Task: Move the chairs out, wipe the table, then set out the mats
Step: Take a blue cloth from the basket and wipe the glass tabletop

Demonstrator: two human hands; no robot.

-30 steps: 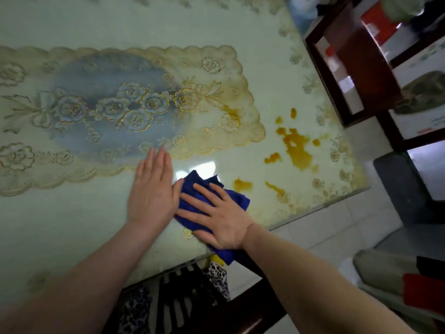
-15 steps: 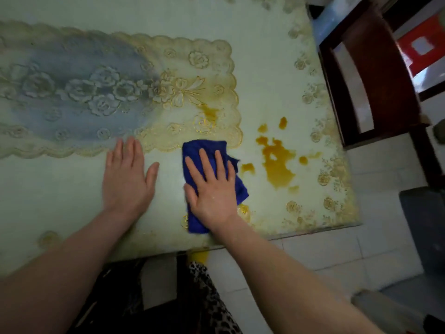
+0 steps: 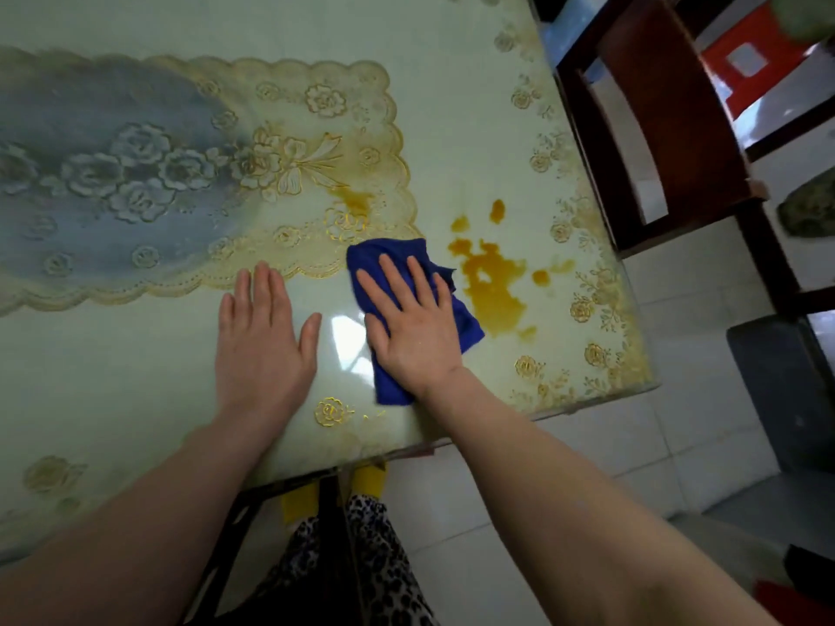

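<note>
Blue cloth (image 3: pixel 461 318) lying under your flat, unclenched right hand (image 3: pixel 413 325) | left hand (image 3: pixel 260 345) flat, bracing on desk (image 3: pixel 135 377) | keep pressing, sweeping right into orange spill (image 3: pixel 492 282) just beside your fingertips.

White tiled floor (image 3: pixel 587 512) below; leopard-print trousers (image 3: pixel 361 558).

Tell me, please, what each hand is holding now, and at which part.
Neither hand grips anything. The right hand presses flat on the middle of the blue cloth; the left hand rests flat on the table.
</note>
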